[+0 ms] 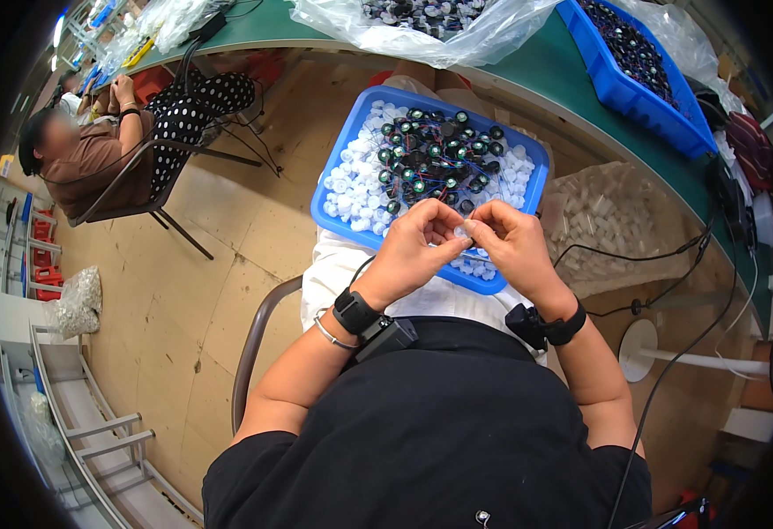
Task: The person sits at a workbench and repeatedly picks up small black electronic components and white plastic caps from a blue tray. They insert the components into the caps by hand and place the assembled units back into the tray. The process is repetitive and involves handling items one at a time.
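Observation:
Over the near side of a blue plastic tray [323, 204] on my lap, my left hand [414, 245] and my right hand [517, 247] meet at the fingertips. Both are closed in a pinch on a small translucent white cap [461, 232]. Something dark shows just under it, mostly hidden by the fingers. Many similar white caps [348, 187] fill the tray. On top of them lies a heap of small round black parts [430, 157] with greenish centres and thin coloured wires.
A green table [527, 75] curves ahead, bearing an open clear bag [492, 44] of wired parts and a blue bin [611, 79] of more. At right are a plastic sack [611, 220] of whitish pieces and black cables [638, 307]. Another person [108, 167] sits at left.

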A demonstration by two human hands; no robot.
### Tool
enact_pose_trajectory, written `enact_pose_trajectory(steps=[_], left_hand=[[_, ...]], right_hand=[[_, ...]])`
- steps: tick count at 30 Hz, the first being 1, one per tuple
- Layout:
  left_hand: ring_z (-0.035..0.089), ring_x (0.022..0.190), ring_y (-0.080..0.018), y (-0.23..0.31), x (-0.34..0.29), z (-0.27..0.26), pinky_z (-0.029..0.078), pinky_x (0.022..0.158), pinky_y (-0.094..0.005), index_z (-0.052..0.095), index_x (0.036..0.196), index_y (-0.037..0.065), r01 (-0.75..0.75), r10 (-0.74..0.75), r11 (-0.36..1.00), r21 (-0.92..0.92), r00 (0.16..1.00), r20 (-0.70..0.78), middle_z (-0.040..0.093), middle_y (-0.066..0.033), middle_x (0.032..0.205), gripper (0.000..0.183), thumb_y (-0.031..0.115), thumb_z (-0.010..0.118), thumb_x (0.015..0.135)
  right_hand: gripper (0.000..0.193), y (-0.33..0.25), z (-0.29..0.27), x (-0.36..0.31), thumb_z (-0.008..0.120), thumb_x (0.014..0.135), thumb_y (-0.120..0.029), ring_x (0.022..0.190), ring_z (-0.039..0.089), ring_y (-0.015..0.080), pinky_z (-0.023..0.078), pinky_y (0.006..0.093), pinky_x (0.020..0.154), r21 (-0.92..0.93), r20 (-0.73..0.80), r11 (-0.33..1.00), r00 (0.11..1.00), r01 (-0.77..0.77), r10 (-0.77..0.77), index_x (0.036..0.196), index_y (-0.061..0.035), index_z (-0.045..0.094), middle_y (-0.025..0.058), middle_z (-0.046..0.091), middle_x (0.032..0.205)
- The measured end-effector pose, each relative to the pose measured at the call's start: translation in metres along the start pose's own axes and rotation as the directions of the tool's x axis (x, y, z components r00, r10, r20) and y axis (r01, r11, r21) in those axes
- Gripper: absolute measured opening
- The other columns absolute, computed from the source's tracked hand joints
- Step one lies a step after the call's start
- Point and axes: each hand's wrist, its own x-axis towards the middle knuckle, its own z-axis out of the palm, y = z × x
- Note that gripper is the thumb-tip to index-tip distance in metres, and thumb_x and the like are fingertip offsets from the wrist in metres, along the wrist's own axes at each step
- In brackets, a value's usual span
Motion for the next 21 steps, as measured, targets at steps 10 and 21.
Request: enact_pose_trajectory(steps=[10, 21], left_hand=[[0.059, 0.075, -0.0059, 0.002, -0.001, 0.002, 0.050, 0.067, -0.0195, 0.056, 0.098, 0.001, 0.099, -0.115, 0.977, -0.190, 0.991, -0.071, 0.060, -0.0024, 0.086, 0.022, 0.005, 0.070, 0.082], [0.058, 0.078, -0.0063, -0.001, -0.001, 0.002, 0.050, 0.068, -0.0205, 0.056, 0.101, 0.000, -0.055, 0.058, 0.998, 0.035, 0.994, -0.094, 0.059, -0.0031, 0.089, 0.024, 0.005, 0.070, 0.082]], right_hand=[[0.015, 0.006, -0.005, 0.007, 0.052, 0.096, -0.013, 0.082, 0.061, 0.0126, 0.054, 0.0290, 0.071, 0.450, 0.087, 0.881, 0.989, -0.149, 0.123, 0.099, 0.0012, 0.056, 0.0062, 0.062, 0.094], [0.010, -0.002, -0.003, 0.002, 0.066, 0.082, -0.006, 0.067, 0.064, 0.0194, 0.052, 0.0299, 0.062, -0.171, -0.072, 0.954, 0.962, 0.248, -0.263, 0.085, 0.0000, 0.059, 0.0097, 0.062, 0.077]])
